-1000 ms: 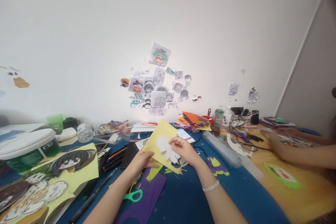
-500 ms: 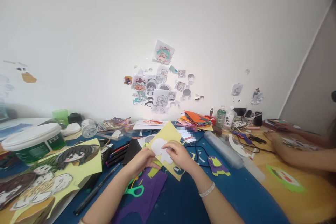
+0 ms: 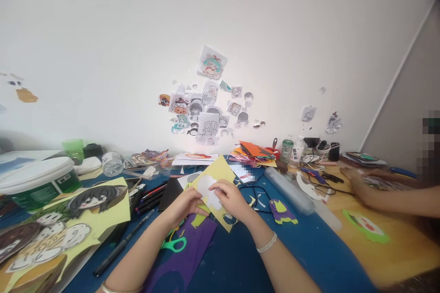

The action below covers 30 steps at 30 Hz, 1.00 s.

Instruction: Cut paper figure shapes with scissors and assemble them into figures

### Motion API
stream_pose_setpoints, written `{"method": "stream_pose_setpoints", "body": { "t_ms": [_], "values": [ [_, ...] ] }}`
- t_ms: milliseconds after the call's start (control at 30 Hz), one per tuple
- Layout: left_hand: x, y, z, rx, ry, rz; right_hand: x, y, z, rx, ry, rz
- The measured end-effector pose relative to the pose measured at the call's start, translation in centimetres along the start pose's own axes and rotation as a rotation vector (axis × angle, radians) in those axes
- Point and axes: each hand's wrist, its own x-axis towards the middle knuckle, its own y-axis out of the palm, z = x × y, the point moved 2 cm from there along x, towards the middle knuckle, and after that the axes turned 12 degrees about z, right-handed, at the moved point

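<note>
A yellow sheet of paper (image 3: pixel 221 170) is held up over the blue tabletop, tilted. My left hand (image 3: pixel 184 204) grips its left edge between thumb and fingers. Against the sheet lies a white paper cutout (image 3: pixel 205 184) with a rounded outline. The fingers of my right hand (image 3: pixel 229 198) are closed on the cutout, partly covering it. Just below my left hand, green-handled scissors (image 3: pixel 177 244) rest on purple paper (image 3: pixel 192 256), their blades mostly hidden. Yellow scraps are close to both hands.
At the left are a white-lidded tub (image 3: pixel 37 174) and yellow sheets with drawn characters (image 3: pixel 79 238). Pens (image 3: pixel 149 199) lie nearer the middle. Rightward are a purple-and-yellow cutout (image 3: pixel 282 212), a clear plastic roll (image 3: pixel 290 191) and another person's arms (image 3: pixel 388 194). Coloured paper (image 3: pixel 256 151) is piled behind.
The view has shifted slightly. Both hands stay on the yellow sheet and white cutout, with little change in grip. The other person's arms at right have moved slightly.
</note>
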Motion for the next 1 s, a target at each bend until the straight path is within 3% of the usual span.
{"method": "stream_pose_setpoints", "body": {
  "t_ms": [333,500,600,800,1000],
  "values": [
    [0.4,-0.5,0.4,-0.022,0.006,-0.029,0.0,0.2,-0.4,0.023,0.031,-0.019],
    [0.5,-0.6,0.5,-0.002,0.007,-0.111,0.0,0.1,-0.6,0.045,0.053,-0.004],
    [0.6,-1.1,0.4,-0.004,0.017,-0.137,-0.1,-1.0,-1.1,0.092,0.072,-0.092],
    [0.5,-1.7,0.0,-0.019,0.044,-0.11,-0.4,-3.1,-2.9,0.294,0.241,-0.302],
    [0.5,-1.8,0.0,-0.032,0.059,-0.08,-0.5,-3.1,-3.0,0.301,0.247,-0.35]
  ]
}}
